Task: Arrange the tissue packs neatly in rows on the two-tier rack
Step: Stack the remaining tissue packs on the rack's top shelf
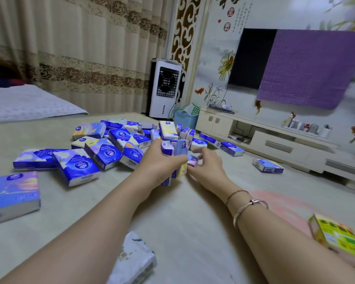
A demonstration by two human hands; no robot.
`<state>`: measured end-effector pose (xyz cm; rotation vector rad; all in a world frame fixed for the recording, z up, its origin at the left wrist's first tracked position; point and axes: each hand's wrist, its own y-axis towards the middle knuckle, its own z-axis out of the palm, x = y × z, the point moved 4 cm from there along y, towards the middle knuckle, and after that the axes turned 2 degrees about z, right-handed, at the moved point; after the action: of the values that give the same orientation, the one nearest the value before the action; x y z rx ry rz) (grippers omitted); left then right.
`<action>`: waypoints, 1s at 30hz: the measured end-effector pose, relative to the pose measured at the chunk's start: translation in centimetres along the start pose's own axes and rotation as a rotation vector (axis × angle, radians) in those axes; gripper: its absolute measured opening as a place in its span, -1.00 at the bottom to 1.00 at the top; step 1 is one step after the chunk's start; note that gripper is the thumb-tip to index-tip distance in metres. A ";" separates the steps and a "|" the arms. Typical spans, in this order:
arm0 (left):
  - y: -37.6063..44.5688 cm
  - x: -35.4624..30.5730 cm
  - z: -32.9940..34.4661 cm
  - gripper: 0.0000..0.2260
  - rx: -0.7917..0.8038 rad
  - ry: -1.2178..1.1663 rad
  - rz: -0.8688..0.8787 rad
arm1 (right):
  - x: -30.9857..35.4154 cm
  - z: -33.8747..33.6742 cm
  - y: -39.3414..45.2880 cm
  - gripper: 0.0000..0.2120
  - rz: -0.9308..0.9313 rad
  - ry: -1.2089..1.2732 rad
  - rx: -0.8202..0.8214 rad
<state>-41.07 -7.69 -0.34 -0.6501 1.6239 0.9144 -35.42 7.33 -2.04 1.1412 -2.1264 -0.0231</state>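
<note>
Several blue and white tissue packs (pixel 103 148) lie in a loose heap on the pale floor ahead of me. My left hand (pixel 158 160) grips a bunch of packs (pixel 175 147) stood on edge, side by side. My right hand (pixel 205 162) reaches in from the right with curled fingers touching a pack (pixel 193 159) at the bunch's near side. Single packs lie apart at the right (pixel 267 166) and at the left edge (pixel 12 193). No rack is in view.
A low cream TV cabinet (pixel 275 144) runs along the right wall under a TV half covered by a purple cloth. A white air cooler (pixel 165 89) stands at the back. A yellow-green box (pixel 340 236) and a white wrapped pack (pixel 133 261) lie near me.
</note>
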 end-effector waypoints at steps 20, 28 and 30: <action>-16.9 -24.6 10.6 -0.87 0.539 0.048 0.516 | 7.7 -32.3 -19.3 -0.75 -0.194 0.881 -0.121; -23.2 -35.2 19.3 -0.64 0.558 0.092 0.735 | 7.0 -45.4 -27.3 -0.69 -0.213 0.696 -0.324; -24.0 -36.8 21.5 -0.63 0.489 0.059 0.740 | 6.6 -47.4 -28.7 -0.59 -0.181 0.518 -0.344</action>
<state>-1.20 -4.81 27.82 0.2956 2.0834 0.9493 11.13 -0.77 27.66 0.9975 -1.4919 -0.1537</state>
